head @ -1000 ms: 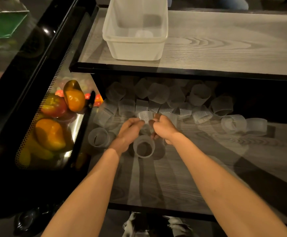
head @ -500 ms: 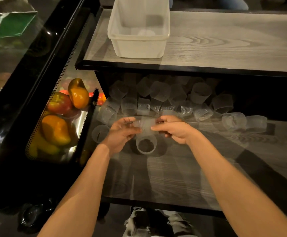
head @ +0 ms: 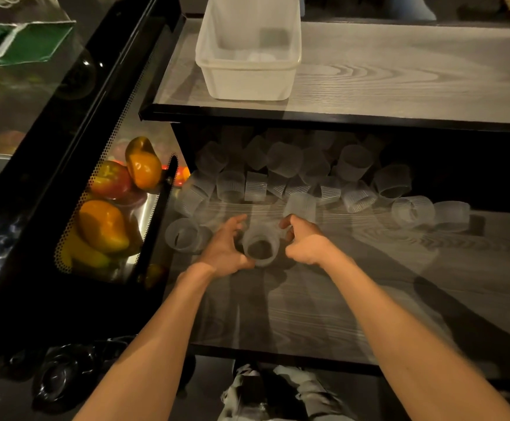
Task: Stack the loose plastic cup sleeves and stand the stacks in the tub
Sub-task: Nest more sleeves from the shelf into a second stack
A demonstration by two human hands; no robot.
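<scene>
the green packet (head: pixel 31 44) at the far left carries print too blurred to read, and no other lettering can be made out. both hands meet low on the grey wood-grain tabletop (head: pixel 308 305), around a short sleeve stack (head: pixel 261 246) that stands tilted, its open mouth facing the camera. the left grip (head: pixel 223 250) is half curled round the stack's left side, thumb raised and the heel of the hand touching the rim. the right grip (head: pixel 305 244) is curled against its right side, fingertips (head: pixel 288 232) bent onto the wall, so the stack is grasped between the two. one single sleeve (head: pixel 183 237) lies just beside the left grip. the loose sleeves (head: pixel 281 177) lie heaped under the upper shelf (head: pixel 399 71), and two more sleeves (head: pixel 413 211) sit apart to the right. the translucent tub (head: pixel 247 85) stands on that upper shelf, well apart from the hands. left of the tabletop, orange and red peppers (head: pixel 144 165) lie in a steel tray behind dotted glass.
</scene>
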